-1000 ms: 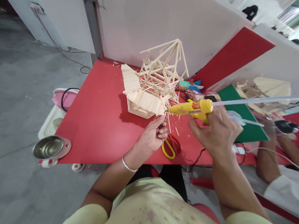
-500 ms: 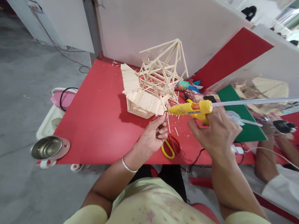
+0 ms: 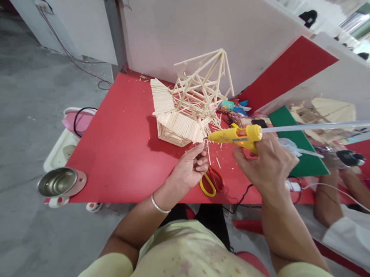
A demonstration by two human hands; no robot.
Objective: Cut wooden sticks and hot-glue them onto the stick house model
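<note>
My right hand grips a yellow glue gun with a long clear glue stick out of its back. The gun's nozzle points left, right by the fingertips of my left hand. Those fingers are pinched together; what they hold is too small to make out. Just beyond them stands a model of pale wooden sticks, with slatted panels and an open frame rising behind. Thin loose sticks lie around it. Below my left fingers rest scissors with one yellow and one red handle loop.
A metal cup sits at the left end of the red table. Behind the model runs a pale partition. To the right are a green board, cables and a co-worker's forearms.
My hands and the glue gun hold almost the same position. The view has shifted very slightly, and the co-worker at the right has moved a little.
</note>
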